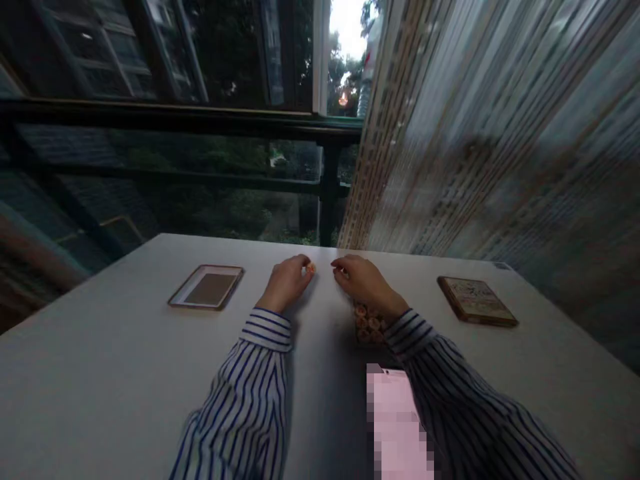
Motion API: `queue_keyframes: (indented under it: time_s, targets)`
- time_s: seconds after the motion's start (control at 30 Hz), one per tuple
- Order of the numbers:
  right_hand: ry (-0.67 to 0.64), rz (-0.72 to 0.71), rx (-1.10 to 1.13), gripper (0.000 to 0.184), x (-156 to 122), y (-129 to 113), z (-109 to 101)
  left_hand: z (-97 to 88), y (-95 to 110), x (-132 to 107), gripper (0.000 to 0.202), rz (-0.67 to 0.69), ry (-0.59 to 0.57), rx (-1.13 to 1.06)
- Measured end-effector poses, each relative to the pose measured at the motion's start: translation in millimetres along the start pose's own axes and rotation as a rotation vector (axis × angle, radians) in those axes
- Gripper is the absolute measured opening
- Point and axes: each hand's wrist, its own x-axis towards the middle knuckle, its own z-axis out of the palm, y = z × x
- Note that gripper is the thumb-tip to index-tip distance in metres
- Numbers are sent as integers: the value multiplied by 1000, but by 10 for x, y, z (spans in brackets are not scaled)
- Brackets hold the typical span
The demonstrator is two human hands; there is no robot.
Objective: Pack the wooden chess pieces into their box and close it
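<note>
Near the far edge of the white table, my left hand pinches a small round wooden game piece between thumb and fingers. My right hand hovers a short way to its right, fingers curled together. Whatever those fingers hold, if anything, is too small to make out. Under my right wrist sits a tight group of similar round wooden pieces, partly covered by the forearm.
On the left lies a shallow open tray or lid with a brown inside. A flat wooden box with a patterned top is on the right. A phone with a pink, blurred screen lies by my right sleeve. String curtains hang behind.
</note>
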Motion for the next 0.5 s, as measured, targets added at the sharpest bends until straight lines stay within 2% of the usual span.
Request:
queue_keyframes:
  time_s: [0.5]
  targets:
    - [41,-5,-2,29,-81,39,-133,-69,105,19,26,82,63,-78]
